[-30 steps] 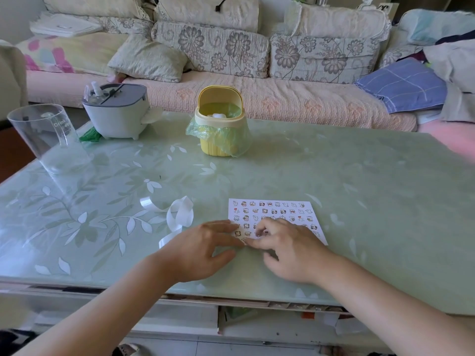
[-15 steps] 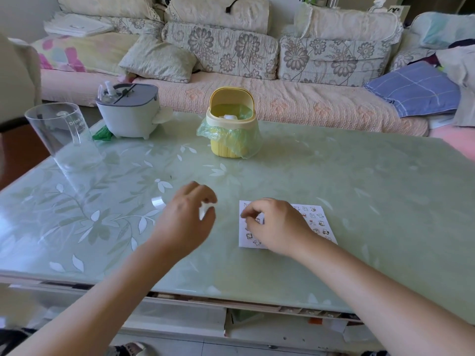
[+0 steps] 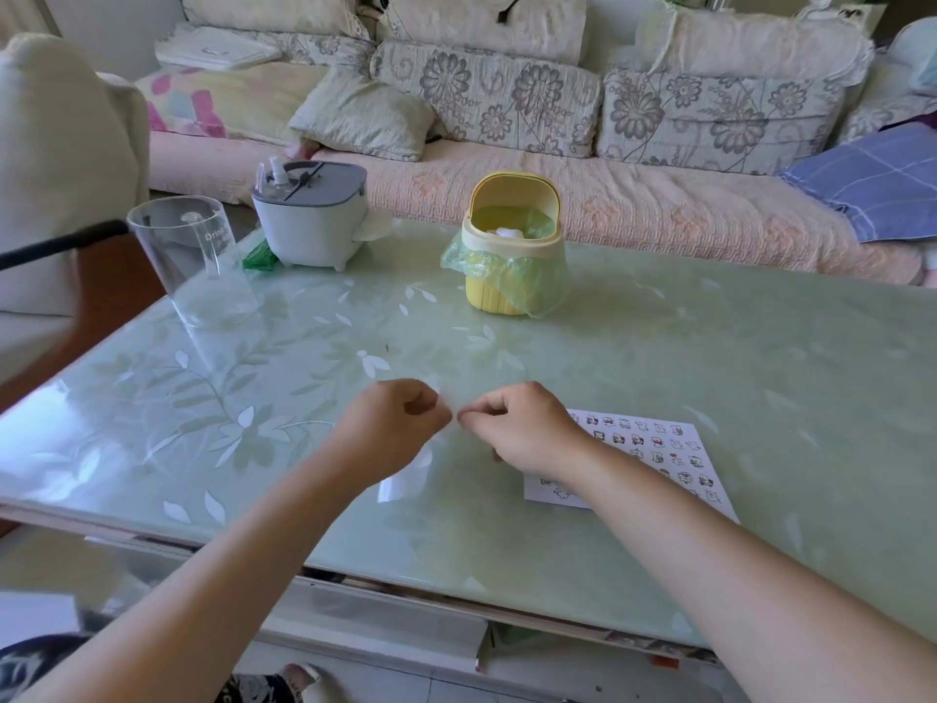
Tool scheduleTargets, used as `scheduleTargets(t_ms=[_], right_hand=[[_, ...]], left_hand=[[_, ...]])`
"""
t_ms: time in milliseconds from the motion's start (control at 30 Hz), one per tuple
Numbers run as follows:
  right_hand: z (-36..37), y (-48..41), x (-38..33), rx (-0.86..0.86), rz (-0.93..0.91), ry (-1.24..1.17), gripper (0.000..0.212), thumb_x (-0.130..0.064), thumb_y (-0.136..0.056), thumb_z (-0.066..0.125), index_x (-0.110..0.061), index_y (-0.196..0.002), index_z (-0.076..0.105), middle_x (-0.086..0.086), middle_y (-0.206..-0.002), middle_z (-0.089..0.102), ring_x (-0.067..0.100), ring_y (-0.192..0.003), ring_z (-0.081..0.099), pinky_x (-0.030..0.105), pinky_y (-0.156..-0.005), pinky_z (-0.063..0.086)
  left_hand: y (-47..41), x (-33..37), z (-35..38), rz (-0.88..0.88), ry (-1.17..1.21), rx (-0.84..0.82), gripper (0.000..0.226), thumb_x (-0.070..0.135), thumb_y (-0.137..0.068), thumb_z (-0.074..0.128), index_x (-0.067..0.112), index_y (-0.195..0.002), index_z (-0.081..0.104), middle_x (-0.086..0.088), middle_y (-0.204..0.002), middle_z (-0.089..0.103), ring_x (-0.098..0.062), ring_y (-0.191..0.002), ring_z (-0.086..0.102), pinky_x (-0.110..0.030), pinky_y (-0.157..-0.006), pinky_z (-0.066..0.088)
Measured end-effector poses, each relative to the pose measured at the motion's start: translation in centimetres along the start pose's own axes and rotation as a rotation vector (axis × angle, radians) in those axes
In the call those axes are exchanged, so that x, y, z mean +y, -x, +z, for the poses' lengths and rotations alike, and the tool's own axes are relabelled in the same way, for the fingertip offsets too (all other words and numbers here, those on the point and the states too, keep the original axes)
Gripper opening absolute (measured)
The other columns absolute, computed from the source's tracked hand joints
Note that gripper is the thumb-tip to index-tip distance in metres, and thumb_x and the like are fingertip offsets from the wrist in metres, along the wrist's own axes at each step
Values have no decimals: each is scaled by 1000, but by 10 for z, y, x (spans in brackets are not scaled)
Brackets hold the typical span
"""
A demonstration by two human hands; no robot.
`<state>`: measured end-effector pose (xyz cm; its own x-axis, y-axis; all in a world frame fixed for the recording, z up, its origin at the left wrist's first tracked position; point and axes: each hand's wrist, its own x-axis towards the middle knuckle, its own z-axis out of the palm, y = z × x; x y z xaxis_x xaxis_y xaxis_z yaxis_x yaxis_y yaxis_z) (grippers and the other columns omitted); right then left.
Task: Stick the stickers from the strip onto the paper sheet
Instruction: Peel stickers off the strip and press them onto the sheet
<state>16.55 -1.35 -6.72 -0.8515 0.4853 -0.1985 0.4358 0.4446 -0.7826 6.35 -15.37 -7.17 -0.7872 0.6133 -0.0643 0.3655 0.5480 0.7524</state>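
The white paper sheet (image 3: 674,449), covered with rows of small cartoon stickers, lies flat on the green glass table (image 3: 710,357), partly under my right wrist. My left hand (image 3: 390,423) and my right hand (image 3: 522,428) are raised just above the table, left of the sheet, with fingertips almost meeting. Both have curled fingers that pinch the thin white sticker strip (image 3: 403,484), which hangs blurred below my left hand. Whether a sticker is between my right fingertips cannot be made out.
A yellow mini bin (image 3: 512,246) with a green bag stands at the table's middle back. A grey-white appliance (image 3: 312,215) and a clear plastic cup (image 3: 195,256) stand at the back left. A sofa with cushions runs behind the table.
Both hands left the sheet and rose to the left of it. The strip, which lay curled on the table beside the sheet, is now lifted between my fingers. The camera has shifted.
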Motion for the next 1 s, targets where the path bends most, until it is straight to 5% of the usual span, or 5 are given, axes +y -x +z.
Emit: scheduleTargets(t_ms=[267, 433, 567, 767, 1000], right_hand=[[-11, -1, -18, -80, -50, -247, 28, -30, -94, 61, -7, -90, 76, -5, -91, 78, 14, -64, 57, 27, -55, 37], [-13, 1, -19, -75, -78, -334, 6, -24, -89, 74, -20, -93, 71, -1, -83, 76, 12, -56, 58, 26, -52, 36], [-14, 0, -18, -39, -98, -320, 30, -21, -85, 79, -21, -107, 59, 7, -85, 77, 13, -56, 59, 24, -54, 36], [-15, -2, -14, 85, -196, -367, 16, -18, -83, 82, -18, -91, 69, 4, -75, 74, 17, -50, 51, 23, -53, 44], [-14, -1, -7, 273, -399, -3, 6, -32, -80, 83, -34, -84, 80, -23, -72, 70, 5, -51, 50, 25, -55, 46]], left_hand=[[-4, 20, -12, -102, 454, 7, 21, 29, -90, 67, 12, -79, 67, 5, -66, 69, -14, -56, 55, -11, -42, 36], [-4, 22, -14, -103, 434, 38, 29, 37, -90, 66, 9, -83, 69, 2, -70, 73, -14, -54, 56, -20, -50, 39], [-3, 23, -15, -145, 441, 52, 38, 43, -93, 60, 7, -86, 70, 2, -70, 73, -16, -54, 57, -19, -51, 42], [5, 28, -20, -129, 466, -74, 24, 31, -92, 62, 13, -79, 71, -1, -75, 69, -14, -57, 56, -14, -48, 39], [5, 28, -19, -142, 454, -93, 22, 30, -90, 62, 17, -76, 72, 4, -76, 71, -12, -61, 59, -26, -62, 37]])
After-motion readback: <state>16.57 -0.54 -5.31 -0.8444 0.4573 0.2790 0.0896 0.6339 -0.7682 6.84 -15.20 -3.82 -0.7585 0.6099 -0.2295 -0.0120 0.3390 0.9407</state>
